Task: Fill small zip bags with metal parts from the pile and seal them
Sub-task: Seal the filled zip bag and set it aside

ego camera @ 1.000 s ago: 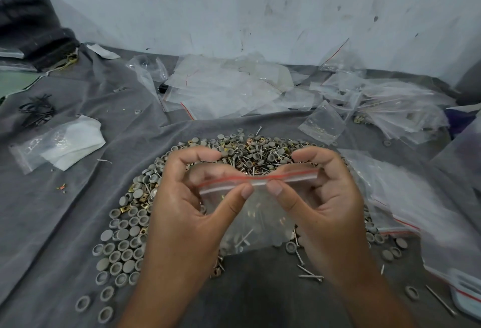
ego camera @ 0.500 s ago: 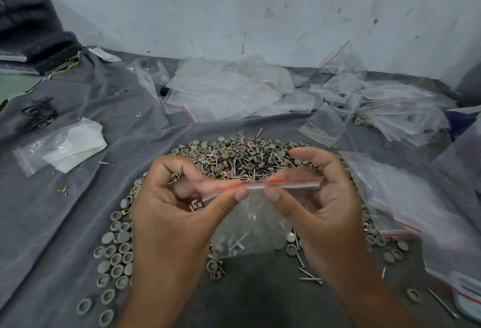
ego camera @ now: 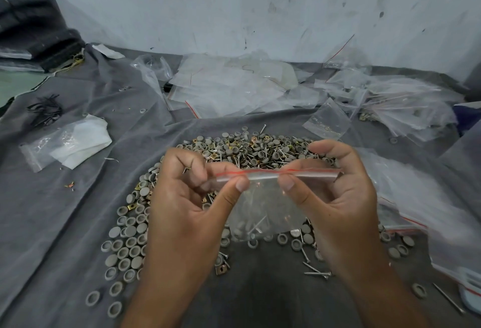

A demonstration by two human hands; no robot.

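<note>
A small clear zip bag (ego camera: 265,205) with a red line along its zip strip hangs between my two hands above the pile. My left hand (ego camera: 187,205) pinches the strip's left part between thumb and fingers. My right hand (ego camera: 335,197) pinches the strip's right part in the same way. The two thumbs lie close together on the near side of the strip. Grey caps and a nail show through the bag's bottom. The pile of metal parts (ego camera: 250,150), made of grey round caps, nails and brass square pieces, spreads on the grey cloth (ego camera: 65,210) under and behind my hands.
Heaps of empty clear zip bags (ego camera: 229,85) lie at the back and along the right side (ego camera: 421,197). One bag with white paper (ego camera: 67,143) rests at the left. Black wire bits (ego camera: 44,110) and a dark folded fabric (ego camera: 33,28) sit far left. Loose nails (ego camera: 316,271) lie near my right wrist.
The bag's mouth, held open a second ago, is now flattened into a narrow strip. Both hands have drawn together along the zip, thumbs pressing it.
</note>
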